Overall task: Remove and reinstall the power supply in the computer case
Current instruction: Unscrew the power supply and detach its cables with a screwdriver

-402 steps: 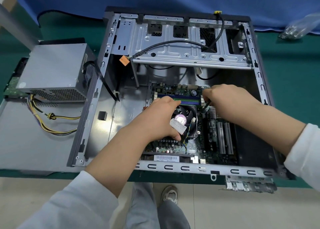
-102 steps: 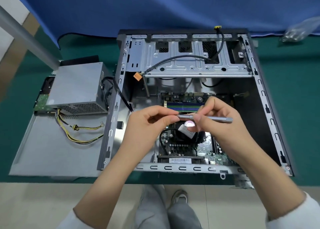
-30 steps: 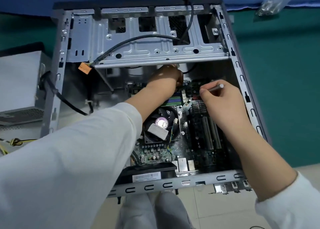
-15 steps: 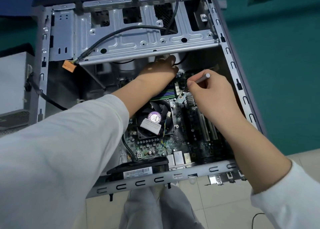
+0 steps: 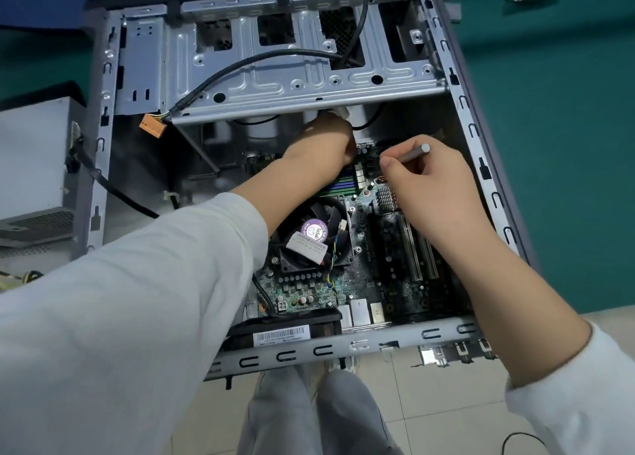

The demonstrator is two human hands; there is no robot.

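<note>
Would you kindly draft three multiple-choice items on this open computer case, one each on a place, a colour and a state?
1. Where is the power supply?
A. outside the computer case, on its left
B. mounted inside the case
C. on the floor

2. What colour is the loose connector hanging below the drive cage?
A. blue
B. orange
C. white

3. What is the right hand doing?
A. resting flat and open
B. gripping a slim grey tool
C. holding the fan

Key: 1 A, the grey box lies beyond the case's left wall; 2 B, the plug is plainly orange; 3 B, fingers curl round the tool's shaft over the motherboard.
</note>
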